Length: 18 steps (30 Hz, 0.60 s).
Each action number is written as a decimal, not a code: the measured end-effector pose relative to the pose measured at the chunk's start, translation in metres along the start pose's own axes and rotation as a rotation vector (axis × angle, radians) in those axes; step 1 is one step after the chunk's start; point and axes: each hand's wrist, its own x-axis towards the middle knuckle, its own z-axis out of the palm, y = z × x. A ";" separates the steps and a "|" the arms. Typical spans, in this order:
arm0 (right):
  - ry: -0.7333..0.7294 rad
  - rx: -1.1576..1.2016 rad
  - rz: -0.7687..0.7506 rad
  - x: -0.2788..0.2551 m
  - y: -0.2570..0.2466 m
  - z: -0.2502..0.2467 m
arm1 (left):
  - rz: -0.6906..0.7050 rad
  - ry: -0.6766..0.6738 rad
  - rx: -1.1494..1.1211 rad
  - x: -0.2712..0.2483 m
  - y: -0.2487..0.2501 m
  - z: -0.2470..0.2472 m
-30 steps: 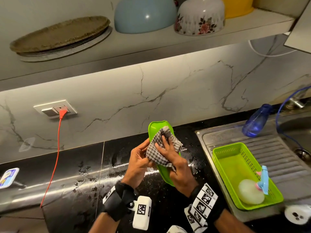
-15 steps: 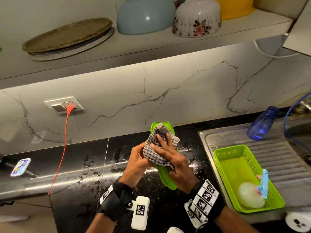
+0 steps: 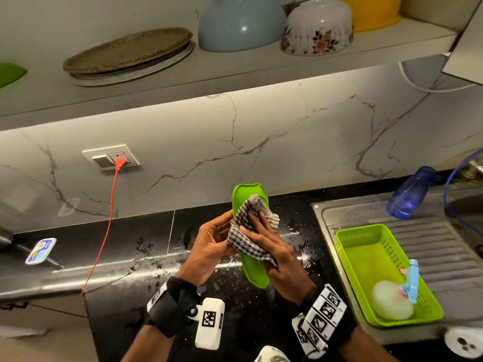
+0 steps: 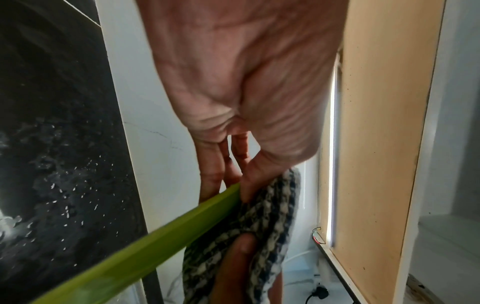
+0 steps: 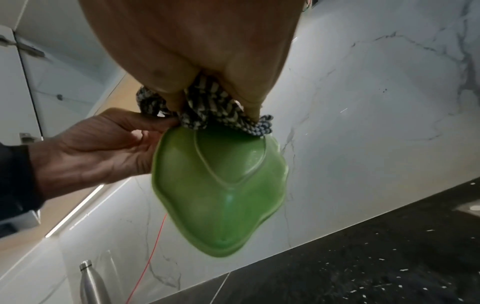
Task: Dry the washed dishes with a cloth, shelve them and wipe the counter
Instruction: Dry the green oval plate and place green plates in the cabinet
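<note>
A bright green plate (image 3: 254,270) stands on edge in the air above the wet black counter (image 3: 125,257). My left hand (image 3: 217,236) pinches its left rim, thumb in front and fingers behind. My right hand (image 3: 264,236) grips a black-and-white checked cloth (image 3: 236,241) against the plate's face and right rim. The left wrist view has the left hand (image 4: 246,82) on the plate's rim (image 4: 155,236), beside the cloth (image 4: 259,226). In the right wrist view the right hand (image 5: 194,41) bunches the cloth (image 5: 207,102) at one end of the plate (image 5: 221,185), with the left hand (image 5: 98,148) alongside.
The shelf (image 3: 261,66) above carries a woven tray (image 3: 128,50), a blue bowl (image 3: 240,24), a flowered bowl (image 3: 316,30) and a yellow one. A green basket (image 3: 347,246) and a blue bottle (image 3: 410,197) sit on the sink drainboard. A red cord (image 3: 104,231) hangs from the socket. A steel bottle (image 5: 91,283) stands left.
My right hand has rubbed the cloth a little over the plate's face. The left hand keeps the same hold on the rim, and the plate stays on edge.
</note>
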 end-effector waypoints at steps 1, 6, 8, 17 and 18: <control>0.001 0.001 0.007 -0.002 0.001 0.001 | -0.011 -0.026 -0.006 -0.002 -0.001 -0.001; -0.021 -0.032 -0.055 0.005 -0.007 -0.002 | -0.117 0.009 -0.190 -0.007 0.011 -0.005; -0.051 -0.094 -0.113 0.008 -0.011 -0.004 | -0.139 0.040 -0.223 -0.007 0.020 -0.002; -0.166 -0.281 -0.220 -0.014 -0.010 0.005 | -0.088 0.221 0.006 -0.006 0.024 -0.012; -0.165 -0.290 -0.212 -0.023 -0.005 0.007 | -0.079 0.232 0.020 -0.007 0.024 -0.014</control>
